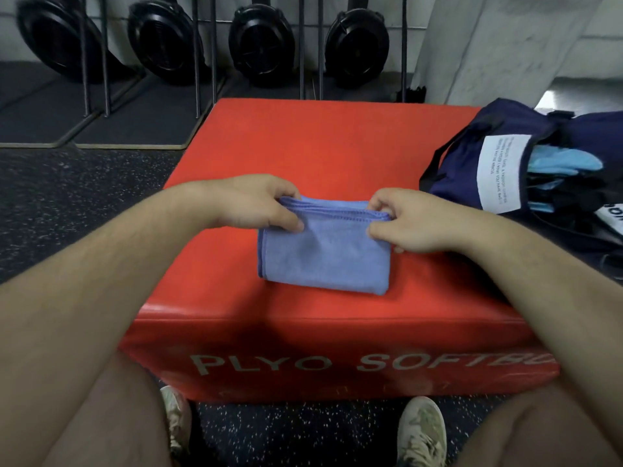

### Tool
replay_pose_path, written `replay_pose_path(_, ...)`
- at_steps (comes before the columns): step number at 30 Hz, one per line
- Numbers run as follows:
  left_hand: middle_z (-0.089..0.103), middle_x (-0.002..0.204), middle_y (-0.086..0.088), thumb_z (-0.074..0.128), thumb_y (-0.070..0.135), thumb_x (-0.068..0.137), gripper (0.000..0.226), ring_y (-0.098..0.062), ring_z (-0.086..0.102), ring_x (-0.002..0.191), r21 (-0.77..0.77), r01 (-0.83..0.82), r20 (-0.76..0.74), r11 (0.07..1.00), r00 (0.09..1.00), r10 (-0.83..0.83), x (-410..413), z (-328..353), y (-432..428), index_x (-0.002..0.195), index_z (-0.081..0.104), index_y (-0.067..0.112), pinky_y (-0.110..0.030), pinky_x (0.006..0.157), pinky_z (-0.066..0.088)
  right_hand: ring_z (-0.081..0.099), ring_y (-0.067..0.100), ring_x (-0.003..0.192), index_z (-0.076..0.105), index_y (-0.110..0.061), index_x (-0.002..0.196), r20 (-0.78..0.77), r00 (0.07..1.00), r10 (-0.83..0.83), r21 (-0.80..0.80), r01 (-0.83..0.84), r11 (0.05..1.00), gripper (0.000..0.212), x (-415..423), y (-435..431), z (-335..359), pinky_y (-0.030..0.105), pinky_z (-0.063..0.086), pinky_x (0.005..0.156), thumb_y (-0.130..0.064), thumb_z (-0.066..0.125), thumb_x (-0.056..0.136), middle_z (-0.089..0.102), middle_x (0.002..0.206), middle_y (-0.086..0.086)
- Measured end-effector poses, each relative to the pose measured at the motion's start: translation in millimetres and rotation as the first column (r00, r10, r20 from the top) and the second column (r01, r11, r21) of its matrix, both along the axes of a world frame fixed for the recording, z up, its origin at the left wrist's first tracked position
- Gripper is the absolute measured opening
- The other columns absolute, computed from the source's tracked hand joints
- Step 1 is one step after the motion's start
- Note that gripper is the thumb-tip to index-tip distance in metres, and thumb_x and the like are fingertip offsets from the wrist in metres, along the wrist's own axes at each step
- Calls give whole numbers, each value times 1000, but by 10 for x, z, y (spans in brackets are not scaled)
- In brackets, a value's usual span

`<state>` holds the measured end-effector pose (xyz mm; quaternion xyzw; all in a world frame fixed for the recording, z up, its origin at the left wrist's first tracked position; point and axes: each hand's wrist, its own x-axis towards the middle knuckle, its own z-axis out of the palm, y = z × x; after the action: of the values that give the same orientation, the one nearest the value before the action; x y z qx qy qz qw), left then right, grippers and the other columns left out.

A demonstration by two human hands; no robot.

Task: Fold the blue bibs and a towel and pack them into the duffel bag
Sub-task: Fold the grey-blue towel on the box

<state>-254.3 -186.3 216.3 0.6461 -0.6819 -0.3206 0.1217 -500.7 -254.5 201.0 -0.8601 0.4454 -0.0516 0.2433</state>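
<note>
A folded periwinkle-blue towel (323,251) lies on the red plyo box (320,146) in the middle of the head view. My left hand (256,205) pinches its far left corner, thumb on top. At the far right corner, my right hand (404,220) pinches the stacked hems. The towel's near edge rests flat on the box. To the right stands the navy duffel bag (472,163), open, with light-blue bibs (566,161) showing inside it.
The box's front face reads "PLYO SOFTBO…". Black speckled rubber floor (67,203) surrounds it. Several black wheel-like machines (263,42) stand on metal rails along the back wall. My knees and shoes (421,429) are at the bottom edge.
</note>
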Motion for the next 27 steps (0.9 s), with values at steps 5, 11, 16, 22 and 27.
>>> replay_pose_path(5,64,84,4,72,26,88,12,-10,57,75,-142,-86,37,986,995,92,33,-210,-374,92,64,19,-26,68,44,60,22,78,54,-20,97,6,997,-83,-117,83,990,10,120,-287,-124,36,48,69,-17,56,88,62,83,-2)
replay_pose_path(11,61,96,0,69,22,86,23,-19,57,90,-279,-52,191,959,976,109,-11,-524,-649,105,59,14,-25,71,43,59,30,88,48,-18,106,-23,987,-161,-158,156,975,15,220,-494,-450,35,43,70,-17,52,91,60,91,5)
replay_pose_path(16,44,118,-3,67,23,78,38,-27,42,109,-520,145,479,842,865,147,-186,-533,-688,111,49,20,-42,88,38,56,33,104,42,-19,127,-3,983,-182,-293,173,940,37,238,-417,-608,40,47,82,-12,51,92,51,122,9)
replay_pose_path(22,49,108,6,59,50,89,33,-19,48,104,-128,281,437,951,877,-200,-387,-481,-604,108,57,24,-39,95,43,45,18,99,55,-27,92,47,992,115,-394,-87,915,21,130,-222,-345,42,46,89,-45,62,85,49,103,-7)
replay_pose_path(27,45,120,9,60,76,71,69,-17,42,114,2,227,465,974,862,-202,-418,-349,-461,121,53,30,-40,103,42,40,13,107,51,-31,105,-295,923,249,-150,-302,942,61,23,-25,-342,30,39,90,-72,73,65,45,109,-11)
